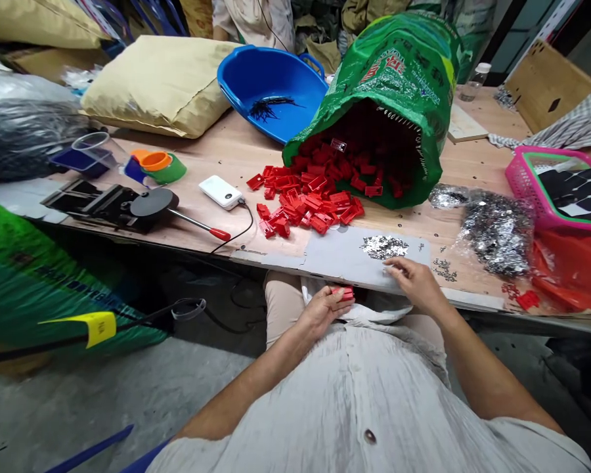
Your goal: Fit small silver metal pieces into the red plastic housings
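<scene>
My left hand (pixel 322 312) holds a red piece (pixel 343 293), fingers closed on it. My right hand (pixel 416 284) has fingers together, touching the gray board (pixel 354 261) near silver bits (pixel 384 247).

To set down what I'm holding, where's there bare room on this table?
Bare wood of the table shows between the yellow pillow, blue basin and red plastic pieces. Another patch lies between the green sack and pink basket. It's crowded around the bagged metal bits.
</scene>
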`<control>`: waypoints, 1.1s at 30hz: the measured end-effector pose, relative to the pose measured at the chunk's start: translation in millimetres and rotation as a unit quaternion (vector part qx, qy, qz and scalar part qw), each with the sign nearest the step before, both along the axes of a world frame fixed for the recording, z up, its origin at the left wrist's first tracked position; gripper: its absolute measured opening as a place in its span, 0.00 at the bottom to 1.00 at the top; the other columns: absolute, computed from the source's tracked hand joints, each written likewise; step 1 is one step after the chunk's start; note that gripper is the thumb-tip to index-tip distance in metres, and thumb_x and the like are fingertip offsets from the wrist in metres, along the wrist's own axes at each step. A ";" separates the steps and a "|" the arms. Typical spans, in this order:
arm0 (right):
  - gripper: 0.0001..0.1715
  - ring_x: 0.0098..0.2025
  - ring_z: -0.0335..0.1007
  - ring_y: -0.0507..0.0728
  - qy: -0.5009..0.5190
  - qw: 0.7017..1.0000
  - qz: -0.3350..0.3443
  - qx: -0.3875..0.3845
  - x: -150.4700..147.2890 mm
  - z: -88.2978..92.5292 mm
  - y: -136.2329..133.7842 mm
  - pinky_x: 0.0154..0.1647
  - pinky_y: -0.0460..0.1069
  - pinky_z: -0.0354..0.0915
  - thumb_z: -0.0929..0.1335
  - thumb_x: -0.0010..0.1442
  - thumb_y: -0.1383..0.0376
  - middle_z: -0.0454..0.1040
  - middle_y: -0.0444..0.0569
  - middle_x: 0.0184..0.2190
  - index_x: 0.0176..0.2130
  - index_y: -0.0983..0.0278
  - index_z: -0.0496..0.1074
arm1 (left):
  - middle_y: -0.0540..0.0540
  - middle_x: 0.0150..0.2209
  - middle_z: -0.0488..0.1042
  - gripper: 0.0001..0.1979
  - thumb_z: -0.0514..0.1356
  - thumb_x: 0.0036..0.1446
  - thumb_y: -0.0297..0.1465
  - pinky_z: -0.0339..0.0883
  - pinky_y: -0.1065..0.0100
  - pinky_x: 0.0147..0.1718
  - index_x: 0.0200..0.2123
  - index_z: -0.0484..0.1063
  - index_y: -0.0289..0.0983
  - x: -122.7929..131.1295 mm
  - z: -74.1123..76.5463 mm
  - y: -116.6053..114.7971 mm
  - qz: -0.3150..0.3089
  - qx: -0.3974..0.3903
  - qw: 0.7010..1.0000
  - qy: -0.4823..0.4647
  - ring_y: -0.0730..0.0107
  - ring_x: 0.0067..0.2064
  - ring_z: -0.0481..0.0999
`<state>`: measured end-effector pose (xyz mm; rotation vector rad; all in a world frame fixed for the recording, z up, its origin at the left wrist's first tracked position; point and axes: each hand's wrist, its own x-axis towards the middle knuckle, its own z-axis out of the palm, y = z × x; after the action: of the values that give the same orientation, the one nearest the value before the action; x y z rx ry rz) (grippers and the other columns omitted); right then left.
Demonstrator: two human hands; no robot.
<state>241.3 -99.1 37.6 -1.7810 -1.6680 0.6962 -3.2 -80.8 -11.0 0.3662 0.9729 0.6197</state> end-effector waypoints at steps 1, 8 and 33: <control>0.16 0.38 0.74 0.57 -0.023 0.999 -0.041 0.021 12.7 -2.1 3.4 0.41 0.51 0.66 0.64 0.64 0.57 0.79 0.50 0.39 0.44 0.61 0.76 | 0.45 0.37 0.77 0.19 0.72 0.46 0.32 0.70 0.60 0.50 0.34 0.64 0.37 -1.0 -1.9 0.5 0.001 0.000 1.000 0.021 0.63 0.42 0.81; 0.17 0.43 0.70 0.62 -0.240 0.956 -0.164 0.020 76.2 -23.6 28.6 0.46 0.55 0.63 0.63 0.61 0.62 0.77 0.58 0.41 0.45 0.66 0.75 | 0.44 0.47 0.73 0.25 0.74 0.42 0.35 0.71 0.63 0.45 0.44 0.71 0.39 -2.0 -3.5 4.6 -0.055 0.072 0.988 0.126 0.66 0.44 0.76; 0.15 0.27 0.67 0.62 -0.221 0.953 -0.203 -0.036 87.5 -24.7 24.5 0.30 0.57 0.59 0.64 0.60 0.52 0.77 0.57 0.32 0.40 0.56 0.73 | 0.35 0.47 0.73 0.19 0.63 0.53 0.23 0.54 0.50 0.60 0.50 0.73 0.36 -63.1 33.7 148.8 0.082 0.504 0.655 0.556 0.48 0.55 0.66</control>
<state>328.8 -74.6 12.9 -2.3664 -1.4714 0.1804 -66.2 68.0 22.7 1.8490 1.7696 1.1145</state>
